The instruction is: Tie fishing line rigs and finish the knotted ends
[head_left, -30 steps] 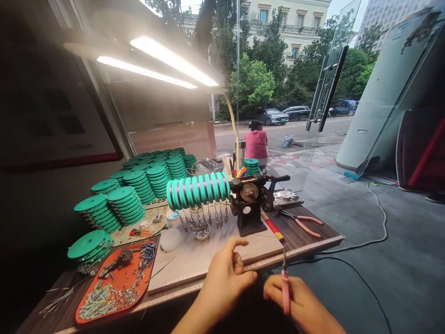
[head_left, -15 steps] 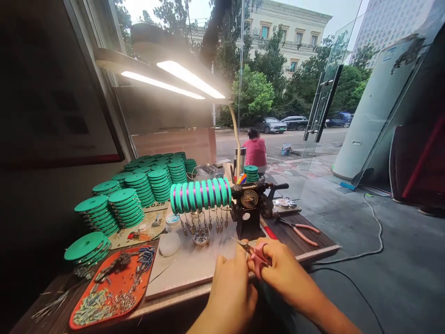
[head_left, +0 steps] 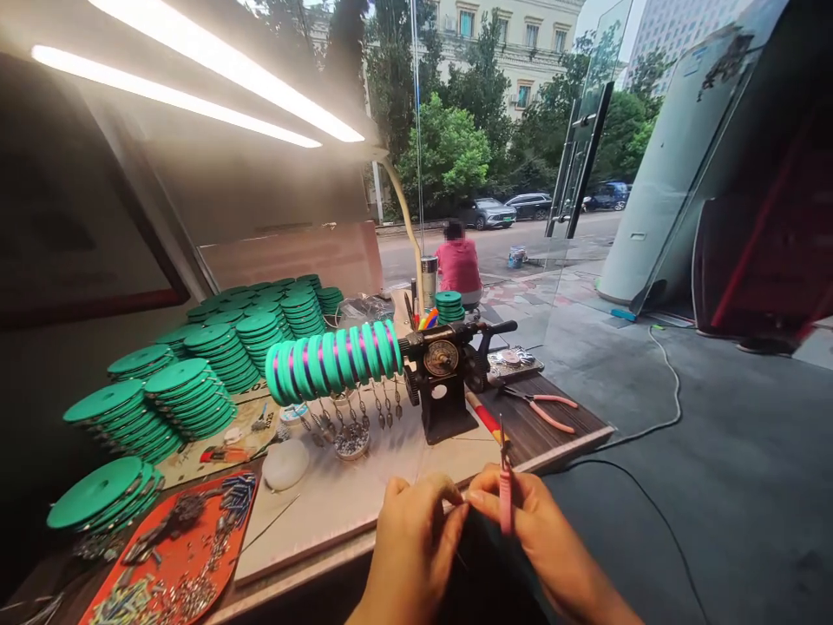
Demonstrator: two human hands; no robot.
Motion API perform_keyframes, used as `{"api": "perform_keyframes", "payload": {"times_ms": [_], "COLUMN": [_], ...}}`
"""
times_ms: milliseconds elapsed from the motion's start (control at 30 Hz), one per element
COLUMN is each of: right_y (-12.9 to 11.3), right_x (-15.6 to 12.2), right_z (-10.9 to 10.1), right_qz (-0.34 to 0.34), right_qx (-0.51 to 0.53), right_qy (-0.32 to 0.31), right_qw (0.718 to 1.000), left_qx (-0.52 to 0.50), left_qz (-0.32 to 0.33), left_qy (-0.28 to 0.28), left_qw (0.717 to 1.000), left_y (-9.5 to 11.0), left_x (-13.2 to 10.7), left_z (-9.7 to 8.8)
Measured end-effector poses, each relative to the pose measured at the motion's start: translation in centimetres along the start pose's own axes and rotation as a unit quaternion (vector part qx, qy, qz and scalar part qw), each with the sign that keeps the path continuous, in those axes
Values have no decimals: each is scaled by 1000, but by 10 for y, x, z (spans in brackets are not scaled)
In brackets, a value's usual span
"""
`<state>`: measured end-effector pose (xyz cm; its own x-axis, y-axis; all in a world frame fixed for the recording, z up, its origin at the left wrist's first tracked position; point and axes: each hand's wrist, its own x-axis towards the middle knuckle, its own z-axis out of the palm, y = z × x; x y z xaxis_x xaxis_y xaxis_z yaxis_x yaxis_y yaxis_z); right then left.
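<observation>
My right hand [head_left: 537, 525] is closed around small pink-handled scissors [head_left: 506, 499], whose blades point upward. Its thumb and forefinger also pinch together, meeting the fingertips of my left hand [head_left: 416, 529]. Those left fingers are closed too; what lies between the fingertips is too small to make out, though a faint thin strand seems to hang below. Both hands are at the front edge of the pale work board [head_left: 331, 512]. Beyond them, a row of green spools [head_left: 335, 360] sits on a dark hand-cranked winder [head_left: 446, 373], with metal weights [head_left: 355, 408] dangling below.
An orange tray [head_left: 221, 529] of small metal parts lies left, near stacked green spools [head_left: 188, 395]. A round dish of beads [head_left: 351, 441], a white dome [head_left: 286, 464] and pliers [head_left: 553, 412] lie around the winder. A lamp [head_left: 260, 78] hangs above; a person [head_left: 459, 265] sits outside.
The scissors have turned from pointing left at my left fingers to pointing upward inside my right hand. My fingertips now meet. The camera view has shifted, so the bench appears further left.
</observation>
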<state>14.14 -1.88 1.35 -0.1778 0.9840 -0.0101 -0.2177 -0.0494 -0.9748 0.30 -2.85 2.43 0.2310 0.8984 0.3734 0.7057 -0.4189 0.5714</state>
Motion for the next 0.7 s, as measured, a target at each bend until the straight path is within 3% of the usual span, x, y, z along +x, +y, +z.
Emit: {"api": "perform_keyframes", "payload": {"times_ms": [100,300,467,600,700], "right_y": [2,10,10,8,11], "right_x": [-2,-2,-6,-8,-10], "right_z": [-3,-11,-5,-5,-7], "right_qz": [-3,-7,16,5,6], "right_qx": [29,24,67,70,54], "right_qy": [38,90,75,49,34], "right_qw": [999,996,995,996,998], "left_qx": [-23,-94,-27,-37,-20], "left_qz": [-2,-19,-13,4,19], "left_qy": [-29,-29,-34,-19,-39], "left_qw": [999,995,999,999,999], "left_y": [-2,-6,-6,-4,-2], "left_x": [1,4,6,7,7], "left_z": [-2,-7,-4,-1,0]}}
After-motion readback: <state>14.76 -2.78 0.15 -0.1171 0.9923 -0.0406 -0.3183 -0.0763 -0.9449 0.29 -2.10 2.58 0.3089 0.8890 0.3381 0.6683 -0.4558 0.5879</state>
